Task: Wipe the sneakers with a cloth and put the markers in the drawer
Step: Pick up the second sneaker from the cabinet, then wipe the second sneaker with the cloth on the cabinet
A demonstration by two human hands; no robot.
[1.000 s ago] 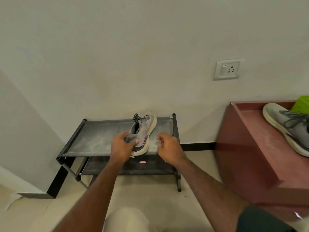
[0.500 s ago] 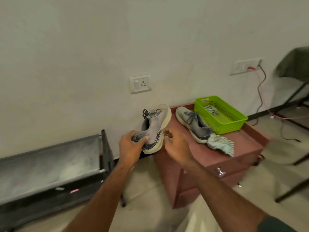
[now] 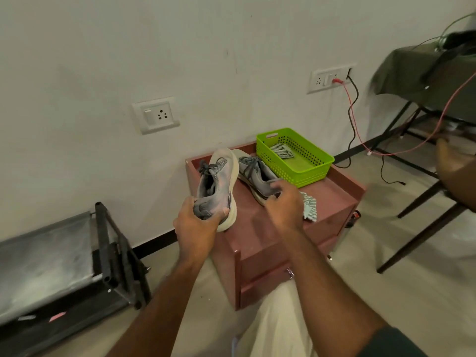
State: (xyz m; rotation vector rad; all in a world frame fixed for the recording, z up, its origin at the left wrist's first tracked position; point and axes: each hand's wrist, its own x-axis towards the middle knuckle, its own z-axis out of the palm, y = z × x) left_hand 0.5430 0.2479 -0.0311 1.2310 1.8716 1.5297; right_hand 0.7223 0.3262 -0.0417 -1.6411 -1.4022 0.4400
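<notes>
Since half a second ago the held sneaker (image 3: 217, 186) has come over the reddish-brown cabinet (image 3: 278, 228), and the right hand (image 3: 284, 202) has left its sole and reached toward the cloth (image 3: 309, 205). The view has also swung right, so the dark metal shoe rack (image 3: 77, 264) now sits at the lower left.

The left hand (image 3: 197, 224) grips the grey sneaker by the heel, fingers and thumb curled round it, the shoe tipped on its side with the pale sole facing right and the toe pointing away toward the wall. The right hand hovers over the cabinet top with its fingers loosely bent and holding nothing; it covers the heel of the second sneaker (image 3: 257, 173) and part of the striped cloth, and whether it touches either cannot be told. The two hands are apart, the held shoe's sole between them.

The second sneaker lies flat on the cabinet top, just beside the held one. The cloth lies crumpled near the front right edge of the top. Behind them stands a lime-green perforated basket (image 3: 311, 161) with another folded striped cloth (image 3: 282, 152) in it. Below the top, the cabinet's drawer (image 3: 265, 266) is closed, a small metal handle (image 3: 290, 273) showing beside the right forearm. No markers can be made out.
</notes>
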